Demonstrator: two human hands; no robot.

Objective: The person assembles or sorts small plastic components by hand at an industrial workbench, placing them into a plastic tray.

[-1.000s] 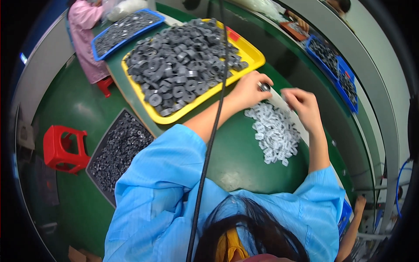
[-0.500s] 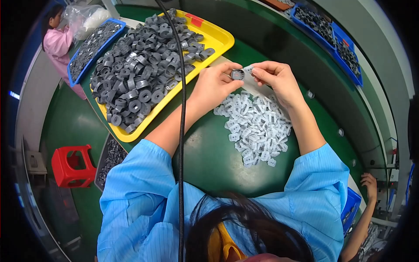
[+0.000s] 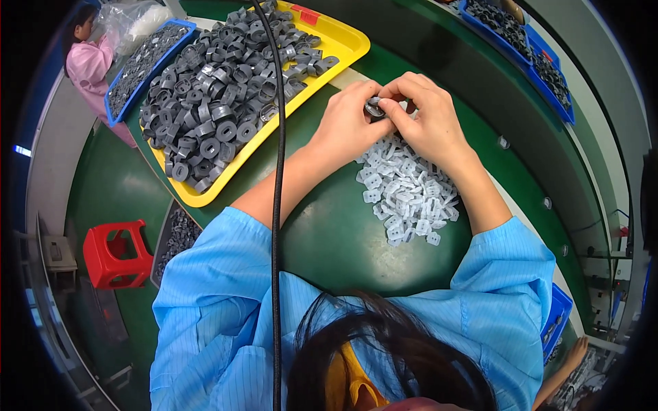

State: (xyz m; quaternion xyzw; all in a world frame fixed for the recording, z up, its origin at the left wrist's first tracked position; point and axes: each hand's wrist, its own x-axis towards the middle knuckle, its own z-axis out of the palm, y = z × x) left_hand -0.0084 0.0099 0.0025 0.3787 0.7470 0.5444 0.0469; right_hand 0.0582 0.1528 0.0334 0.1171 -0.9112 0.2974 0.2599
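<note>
A small dark grey round plastic part (image 3: 373,107) is pinched in the fingers of my left hand (image 3: 346,120). Against its right side close the fingers and thumb of my right hand (image 3: 428,123), so both hands meet around it. Whether a white piece sits inside the part is hidden by my fingers. Just below my hands lies a loose heap of small translucent white plastic pieces (image 3: 408,195) on the green table (image 3: 329,236). To the left, a yellow tray (image 3: 347,49) is piled with grey round plastic parts (image 3: 219,103) of the same sort.
A black cable (image 3: 279,171) hangs down in front of the view. Blue trays of small parts stand at far left (image 3: 140,68) and far right (image 3: 504,31). A red stool (image 3: 116,253) is on the floor at left. A co-worker in pink (image 3: 89,65) sits far left; another's arm (image 3: 565,370) shows lower right.
My right hand has moved left and closed onto the grey part. The translucent piece at its fingertips is now out of sight. The co-worker's arm at lower right has dropped lower.
</note>
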